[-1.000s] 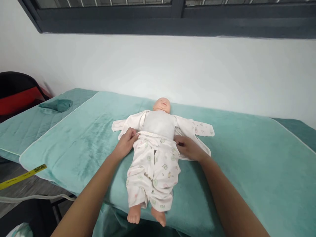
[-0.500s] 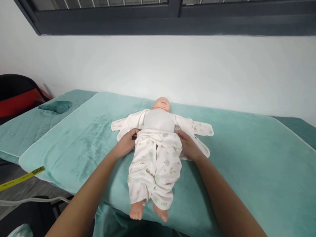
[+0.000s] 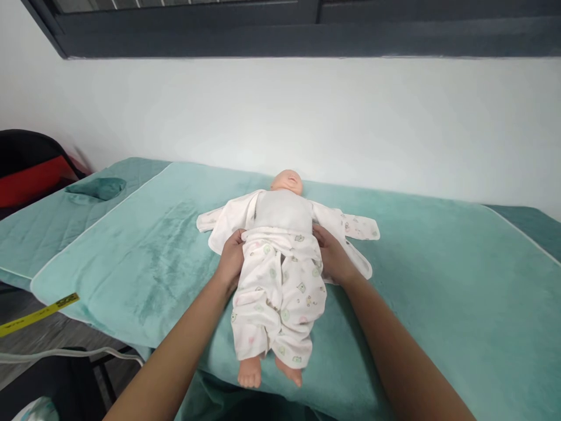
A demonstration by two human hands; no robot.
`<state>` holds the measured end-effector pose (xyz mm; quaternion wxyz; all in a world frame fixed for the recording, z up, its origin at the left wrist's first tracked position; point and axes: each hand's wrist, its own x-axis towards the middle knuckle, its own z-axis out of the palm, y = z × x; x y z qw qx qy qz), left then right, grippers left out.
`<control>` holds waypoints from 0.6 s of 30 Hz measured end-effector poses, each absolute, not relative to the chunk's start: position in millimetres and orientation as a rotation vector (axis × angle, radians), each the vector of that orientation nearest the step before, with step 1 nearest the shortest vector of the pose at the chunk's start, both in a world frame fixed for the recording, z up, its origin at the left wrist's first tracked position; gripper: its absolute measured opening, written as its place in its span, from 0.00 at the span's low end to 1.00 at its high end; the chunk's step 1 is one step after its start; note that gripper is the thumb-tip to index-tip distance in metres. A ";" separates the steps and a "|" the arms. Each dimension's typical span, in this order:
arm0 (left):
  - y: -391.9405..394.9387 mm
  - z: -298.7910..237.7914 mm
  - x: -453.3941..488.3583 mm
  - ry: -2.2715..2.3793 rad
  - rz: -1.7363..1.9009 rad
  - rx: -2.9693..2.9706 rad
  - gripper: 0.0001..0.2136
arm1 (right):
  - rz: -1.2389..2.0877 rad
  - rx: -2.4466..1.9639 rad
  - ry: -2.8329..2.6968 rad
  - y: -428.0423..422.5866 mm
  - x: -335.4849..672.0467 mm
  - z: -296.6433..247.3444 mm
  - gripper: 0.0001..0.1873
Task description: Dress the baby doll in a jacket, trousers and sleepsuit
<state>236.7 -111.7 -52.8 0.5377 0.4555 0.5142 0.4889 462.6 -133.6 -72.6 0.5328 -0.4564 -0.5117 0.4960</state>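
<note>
A baby doll (image 3: 287,182) lies on its back, head toward the wall and bare feet toward me. It wears white printed pants (image 3: 277,286), pulled up to the belly. A white printed jacket (image 3: 236,214) is spread open under its torso, with the sleeves out to both sides. My left hand (image 3: 232,256) grips the pants' waistband at the doll's hip, fingers closed. On the opposite hip, my right hand (image 3: 331,254) is closed on the waistband's other side, its fingertips partly hidden.
The doll rests on a bed with a teal cover (image 3: 438,292), against a white wall under a dark window frame (image 3: 184,41). A face hole (image 3: 95,190) lies at the left end. A black chair (image 3: 39,166), yellow strap (image 3: 39,316) and pale cable (image 3: 65,354) are also at left.
My left hand has moved slightly right and turned more upright along the hip. The doll's legs have shifted a little right and away from me. The right hand is nearly unchanged.
</note>
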 end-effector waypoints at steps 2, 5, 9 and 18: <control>-108.8 -55.7 236.6 1.171 1.172 0.997 0.11 | 1.192 -1.052 -1.180 -131.3 463.1 -74.7 0.27; -102.3 -59.6 235.9 1.090 1.161 0.921 0.09 | 1.216 -1.039 -1.114 -128.8 465.4 -77.4 0.28; -94.0 -61.7 233.6 1.029 1.150 0.900 0.10 | 1.266 -1.005 -1.073 -126.7 470.0 -81.5 0.30; -85.3 -54.8 218.2 1.074 1.180 1.095 0.10 | 1.043 -1.053 -1.078 -124.2 476.2 -83.9 0.09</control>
